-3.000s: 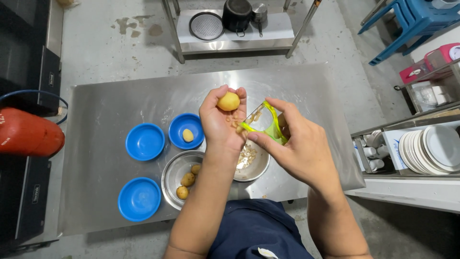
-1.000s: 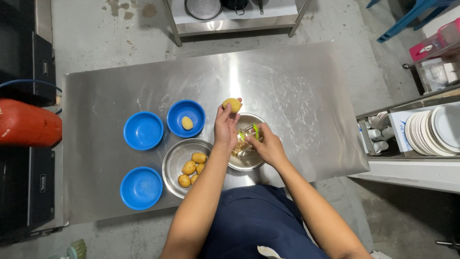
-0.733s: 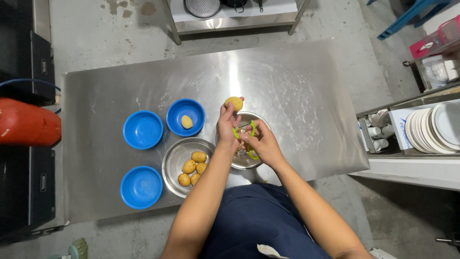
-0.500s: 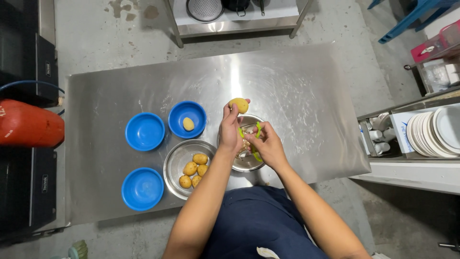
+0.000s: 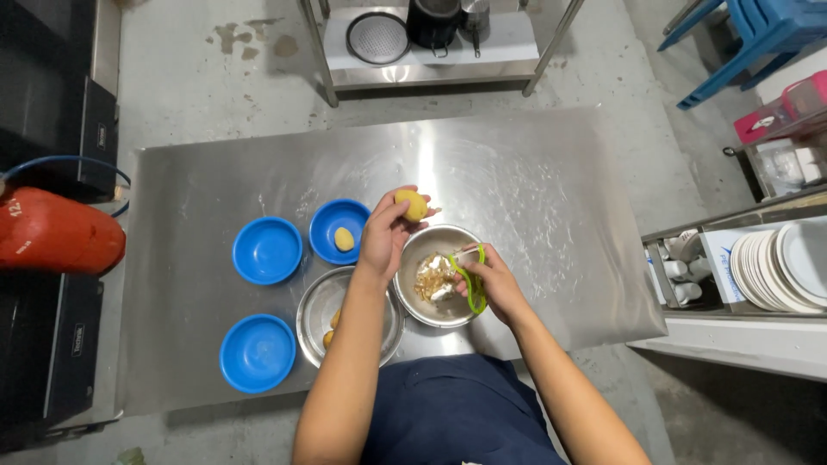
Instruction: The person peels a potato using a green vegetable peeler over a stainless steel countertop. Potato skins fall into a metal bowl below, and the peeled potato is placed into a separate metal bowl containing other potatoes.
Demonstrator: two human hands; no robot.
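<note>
My left hand [image 5: 387, 232] holds a small yellow peeled potato [image 5: 412, 205] above the far rim of a steel bowl [image 5: 428, 306] that has peelings [image 5: 432, 277] in it. Over that same bowl, my right hand [image 5: 488, 282] grips a green peeler [image 5: 470, 277]. A second steel bowl [image 5: 320, 307] with several unpeeled potatoes [image 5: 332, 325] lies under my left forearm. One peeled potato [image 5: 344, 238] rests in a blue bowl [image 5: 328, 226] to the left of my left hand.
Two more blue bowls [image 5: 267, 250] [image 5: 258, 352] stand on the left of the steel table [image 5: 534, 189]. A red gas cylinder [image 5: 52, 232] lies at far left. Stacked white plates [image 5: 788, 267] sit on a shelf at right. A steel rack [image 5: 431, 47] stands beyond the table.
My left hand turned the potato and kept it raised over the bowl's far rim. My right hand with the peeler dropped away from the potato toward the bowl of peelings.
</note>
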